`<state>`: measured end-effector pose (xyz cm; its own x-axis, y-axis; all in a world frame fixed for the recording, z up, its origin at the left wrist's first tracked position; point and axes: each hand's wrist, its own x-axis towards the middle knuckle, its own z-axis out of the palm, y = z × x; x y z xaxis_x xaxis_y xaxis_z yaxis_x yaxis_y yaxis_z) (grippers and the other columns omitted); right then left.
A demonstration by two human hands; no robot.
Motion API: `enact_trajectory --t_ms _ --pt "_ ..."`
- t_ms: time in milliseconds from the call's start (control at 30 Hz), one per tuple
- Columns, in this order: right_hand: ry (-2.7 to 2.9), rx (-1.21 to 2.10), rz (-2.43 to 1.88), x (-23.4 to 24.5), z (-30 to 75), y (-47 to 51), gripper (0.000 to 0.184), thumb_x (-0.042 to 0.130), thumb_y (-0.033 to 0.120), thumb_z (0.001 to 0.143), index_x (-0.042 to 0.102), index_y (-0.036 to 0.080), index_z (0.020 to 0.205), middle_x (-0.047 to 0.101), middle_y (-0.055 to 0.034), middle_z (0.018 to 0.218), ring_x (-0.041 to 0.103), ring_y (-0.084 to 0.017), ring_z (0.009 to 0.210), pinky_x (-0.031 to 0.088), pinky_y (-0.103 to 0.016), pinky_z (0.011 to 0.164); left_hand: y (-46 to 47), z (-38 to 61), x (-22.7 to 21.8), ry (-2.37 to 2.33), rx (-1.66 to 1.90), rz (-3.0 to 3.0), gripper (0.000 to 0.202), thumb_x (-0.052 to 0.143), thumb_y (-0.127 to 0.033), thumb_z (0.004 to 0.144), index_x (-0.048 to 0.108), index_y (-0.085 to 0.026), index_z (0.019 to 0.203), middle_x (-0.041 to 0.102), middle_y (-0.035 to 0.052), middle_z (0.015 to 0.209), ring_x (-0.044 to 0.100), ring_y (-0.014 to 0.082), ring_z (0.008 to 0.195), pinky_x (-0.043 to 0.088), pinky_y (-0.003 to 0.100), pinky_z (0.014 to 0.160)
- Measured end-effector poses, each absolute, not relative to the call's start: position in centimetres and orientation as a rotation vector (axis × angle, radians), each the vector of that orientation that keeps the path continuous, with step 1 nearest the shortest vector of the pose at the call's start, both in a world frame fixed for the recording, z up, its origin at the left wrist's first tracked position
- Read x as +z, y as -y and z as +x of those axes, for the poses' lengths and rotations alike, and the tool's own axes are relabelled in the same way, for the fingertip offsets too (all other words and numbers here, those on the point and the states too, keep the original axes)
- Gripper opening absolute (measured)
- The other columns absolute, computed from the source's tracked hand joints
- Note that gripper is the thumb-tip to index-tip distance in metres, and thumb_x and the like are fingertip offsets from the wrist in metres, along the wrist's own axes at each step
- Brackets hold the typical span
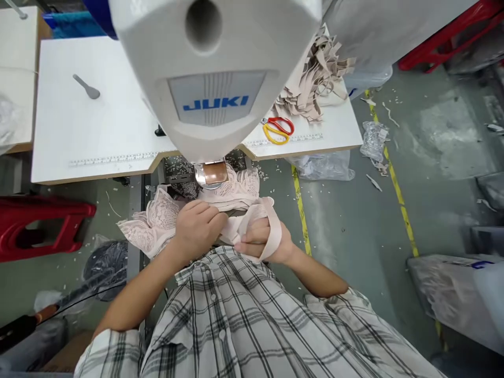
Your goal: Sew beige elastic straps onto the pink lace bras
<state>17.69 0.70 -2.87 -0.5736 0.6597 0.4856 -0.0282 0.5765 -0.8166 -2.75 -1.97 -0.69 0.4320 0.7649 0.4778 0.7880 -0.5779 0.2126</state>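
A pale pink lace bra lies in front of the sewing machine, one cup to the left and the other close under the machine head. My left hand is closed, its fingers curled over the bra's band near the middle. To its right, my right hand is closed on a pale pink strap, which loops up and round over the fingers. The fingertips of the right hand are partly hidden by the strap. Copper-coloured and shiny metal parts of the machine sit just beyond the fabric.
Red-and-yellow-handled scissors and a pile of beige strap pieces lie on the white tabletop, right of the machine. A grey tool is at left. Red stools and plastic bags stand around on the floor.
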Motion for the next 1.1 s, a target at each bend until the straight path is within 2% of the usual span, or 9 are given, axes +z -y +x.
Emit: enact_trajectory --t_ms 167,433,533,600,667,767,867,1033,1100 --pt "1.93 0.637 -0.279 -1.2 17.0 -1.1 0.014 0.075 0.013 0.08 0.068 0.024 0.085 0.059 0.0046 0.06 0.054 -0.011 0.051 0.049 -0.025 0.048 2.1 -3.5 -0.1 1.326 -0.913 -2.553 0.011 0.055 -0.011 0.087 0.062 -0.018 0.084 0.06 -0.0003 0.059 0.052 0.0165 0.059 0.042 0.031 0.063" --pt "2.084 0.819 -0.371 -4.8 19.9 -2.7 0.015 0.068 0.016 0.085 0.07 0.023 0.098 0.07 -0.0001 0.08 0.063 -0.013 0.07 0.053 -0.026 0.066 2.9 -2.6 0.6 1.57 -0.85 -2.876 0.019 0.052 -0.025 0.096 0.068 -0.019 0.087 0.06 -0.0009 0.058 0.053 0.0142 0.052 0.037 0.028 0.055" --pt "2.322 0.962 -0.676 -9.7 23.4 -5.1 0.03 0.057 0.014 0.085 0.069 0.023 0.111 0.071 -0.0068 0.098 0.065 -0.02 0.093 0.052 -0.035 0.084 4.7 -1.7 2.6 1.7 -0.716 -3.487 0.042 0.045 -0.035 0.101 0.06 -0.021 0.064 0.054 -0.0007 0.052 0.048 0.0122 0.047 0.033 0.028 0.051" --pt "2.533 1.112 -0.84 -12.9 25.5 -6.4 0.052 0.057 0.013 0.077 0.06 0.016 0.128 0.064 -0.0161 0.122 0.057 -0.028 0.116 0.046 -0.045 0.099 5.9 -2.1 3.7 1.597 -0.802 -3.791 0.047 0.042 -0.044 0.1 0.061 -0.022 0.063 0.055 0.0029 0.055 0.052 0.0154 0.053 0.038 0.03 0.056" --pt "2.728 1.266 -0.939 -15.3 27.1 -7.1 0.063 0.06 0.012 0.071 0.055 0.011 0.134 0.06 -0.0209 0.126 0.054 -0.031 0.119 0.042 -0.05 0.102 6.3 -3.5 4.0 1.651 -1.079 -3.899 0.052 0.039 -0.053 0.098 0.065 -0.022 0.066 0.056 0.0053 0.056 0.053 0.0183 0.057 0.042 0.032 0.059" --pt "2.763 1.363 -1.004 -17.1 28.5 -7.0 0.037 0.063 0.016 0.075 0.068 0.013 0.111 0.067 -0.0127 0.097 0.061 -0.023 0.091 0.048 -0.038 0.086 5.4 -6.5 2.7 2.583 -1.483 -3.365 0.06 0.047 -0.067 0.089 0.06 -0.019 0.056 0.05 0.0037 0.052 0.046 0.0159 0.05 0.036 0.029 0.051" --pt "2.659 1.385 -1.039 -17.2 28.8 -6.5 0.013 0.062 0.026 0.083 0.067 0.015 0.083 0.063 -0.0082 0.084 0.056 -0.017 0.075 0.047 -0.029 0.07 3.2 -9.4 0.8 3.393 -1.349 -2.449 0.058 0.055 -0.071 0.084 0.059 -0.017 0.062 0.054 0.0017 0.055 0.045 0.0144 0.049 0.033 0.025 0.048" --pt "2.404 1.397 -1.049 -13.9 27.6 -5.3 0.04 0.047 0.045 0.096 0.05 0.017 0.068 0.055 -0.0062 0.085 0.053 -0.016 0.078 0.046 -0.029 0.073 -0.6 -12.4 -1.4 3.047 -0.476 -2.371 0.053 0.051 -0.067 0.085 0.067 -0.018 0.078 0.063 0.0067 0.071 0.061 0.0262 0.073 0.046 0.032 0.065" --pt "2.266 1.44 -1.021 -11.3 26.5 -4.3 0.045 0.037 0.051 0.1 0.048 0.018 0.071 0.052 -0.0028 0.08 0.05 -0.014 0.074 0.045 -0.027 0.07 -1.8 -11.8 -2.3 2.831 -0.451 -2.207 0.055 0.054 -0.066 0.083 0.069 -0.015 0.097 0.068 0.0147 0.093 0.062 0.0355 0.095 0.048 0.041 0.079"
